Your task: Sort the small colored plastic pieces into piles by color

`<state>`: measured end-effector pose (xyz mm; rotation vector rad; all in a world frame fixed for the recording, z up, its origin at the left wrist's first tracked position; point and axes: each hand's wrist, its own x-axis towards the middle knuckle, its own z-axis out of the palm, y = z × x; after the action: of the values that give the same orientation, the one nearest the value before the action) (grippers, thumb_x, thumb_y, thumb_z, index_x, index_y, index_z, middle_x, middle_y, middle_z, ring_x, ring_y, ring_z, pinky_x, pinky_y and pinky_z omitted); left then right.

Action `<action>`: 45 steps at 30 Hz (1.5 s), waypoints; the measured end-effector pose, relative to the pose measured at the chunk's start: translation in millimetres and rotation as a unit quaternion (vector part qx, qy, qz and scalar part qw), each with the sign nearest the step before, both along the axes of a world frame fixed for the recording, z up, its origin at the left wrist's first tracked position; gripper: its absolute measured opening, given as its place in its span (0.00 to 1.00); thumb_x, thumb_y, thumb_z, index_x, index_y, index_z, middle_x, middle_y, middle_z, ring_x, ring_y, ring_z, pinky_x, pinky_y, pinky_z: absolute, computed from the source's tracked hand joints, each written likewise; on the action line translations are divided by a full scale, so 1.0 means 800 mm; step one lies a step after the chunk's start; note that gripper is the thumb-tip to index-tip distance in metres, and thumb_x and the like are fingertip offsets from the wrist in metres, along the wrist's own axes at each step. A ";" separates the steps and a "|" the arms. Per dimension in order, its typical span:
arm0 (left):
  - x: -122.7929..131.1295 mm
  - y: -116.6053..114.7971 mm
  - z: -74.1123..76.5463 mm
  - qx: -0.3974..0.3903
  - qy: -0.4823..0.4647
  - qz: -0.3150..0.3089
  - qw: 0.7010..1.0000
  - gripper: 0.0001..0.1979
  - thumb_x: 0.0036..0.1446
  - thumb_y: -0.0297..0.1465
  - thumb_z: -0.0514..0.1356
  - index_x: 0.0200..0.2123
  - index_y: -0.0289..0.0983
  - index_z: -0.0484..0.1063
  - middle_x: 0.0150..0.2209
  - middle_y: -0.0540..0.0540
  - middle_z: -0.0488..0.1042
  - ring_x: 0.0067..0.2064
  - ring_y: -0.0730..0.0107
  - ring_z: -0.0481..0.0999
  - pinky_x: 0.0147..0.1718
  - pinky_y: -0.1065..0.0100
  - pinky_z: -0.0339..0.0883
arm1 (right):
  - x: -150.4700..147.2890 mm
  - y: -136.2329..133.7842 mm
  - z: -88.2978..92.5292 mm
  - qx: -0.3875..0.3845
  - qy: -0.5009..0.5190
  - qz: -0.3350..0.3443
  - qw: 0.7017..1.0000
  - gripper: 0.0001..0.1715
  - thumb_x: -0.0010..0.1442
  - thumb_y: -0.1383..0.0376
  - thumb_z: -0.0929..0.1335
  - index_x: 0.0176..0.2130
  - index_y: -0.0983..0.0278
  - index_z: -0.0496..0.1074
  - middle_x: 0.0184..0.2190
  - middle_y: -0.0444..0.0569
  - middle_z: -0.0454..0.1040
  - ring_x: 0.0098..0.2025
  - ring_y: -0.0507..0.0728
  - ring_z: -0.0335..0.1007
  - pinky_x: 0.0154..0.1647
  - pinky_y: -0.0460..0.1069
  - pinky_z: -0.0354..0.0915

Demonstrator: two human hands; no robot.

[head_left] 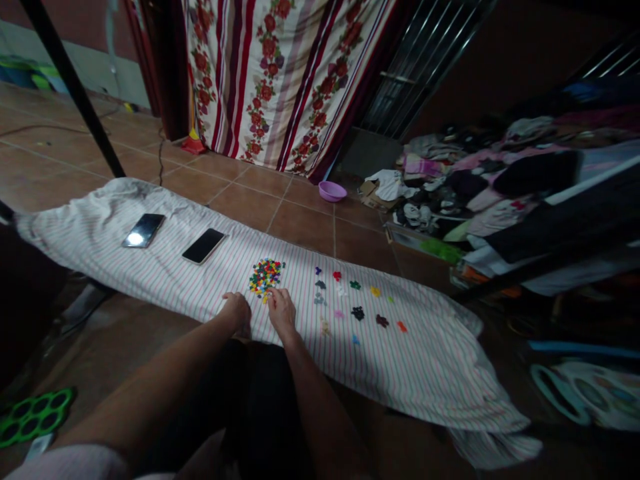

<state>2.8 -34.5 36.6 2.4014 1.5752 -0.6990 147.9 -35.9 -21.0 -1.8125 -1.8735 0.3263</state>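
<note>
A heap of small multicoloured plastic pieces point(266, 275) lies mid-way along the striped cloth point(430, 373). The right hand point(281, 308) touches its near edge and the left hand point(237, 311) rests just left. Both hands are too small to show whether they pinch anything. Small colour-sorted clusters point(357, 312) lie to the right, and two dark smartphones point(203, 245) lie far left. Nothing stands between.

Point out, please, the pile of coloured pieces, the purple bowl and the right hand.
Pile of coloured pieces point(265, 275): head view, middle of the heap.
Purple bowl point(332, 196): head view, its front wall.
Right hand point(281, 311): head view, back of the hand.
</note>
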 end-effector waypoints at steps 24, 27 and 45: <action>-0.002 0.001 0.008 -0.012 0.017 -0.027 0.999 0.24 0.47 0.39 0.69 0.48 0.40 0.78 0.53 0.30 0.75 0.56 0.39 0.70 0.50 0.37 0.64 | -0.026 0.013 0.032 -0.103 0.003 -0.118 0.988 0.10 0.63 0.59 0.67 0.44 0.53 0.75 0.42 0.43 0.73 0.44 0.53 0.71 0.38 0.46 0.61; -0.004 0.001 0.009 -0.007 0.018 -0.034 0.999 0.22 0.49 0.37 0.67 0.48 0.39 0.78 0.53 0.30 0.75 0.56 0.40 0.71 0.51 0.38 0.65 | -0.025 0.012 0.028 -0.080 0.018 -0.122 0.989 0.08 0.63 0.60 0.67 0.42 0.54 0.76 0.41 0.43 0.74 0.43 0.53 0.71 0.38 0.45 0.62; -0.005 -0.006 0.026 0.006 0.046 -0.076 0.996 0.17 0.58 0.31 0.57 0.49 0.38 0.77 0.52 0.30 0.76 0.55 0.46 0.72 0.48 0.43 0.69 | -0.013 0.009 0.009 -0.028 0.175 -0.134 0.975 0.09 0.62 0.64 0.67 0.40 0.56 0.76 0.37 0.39 0.81 0.39 0.50 0.77 0.41 0.43 0.66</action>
<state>-1.2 -39.4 57.0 2.5530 1.4451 -0.8425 137.4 -28.8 -13.8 -1.8738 -1.3755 0.5622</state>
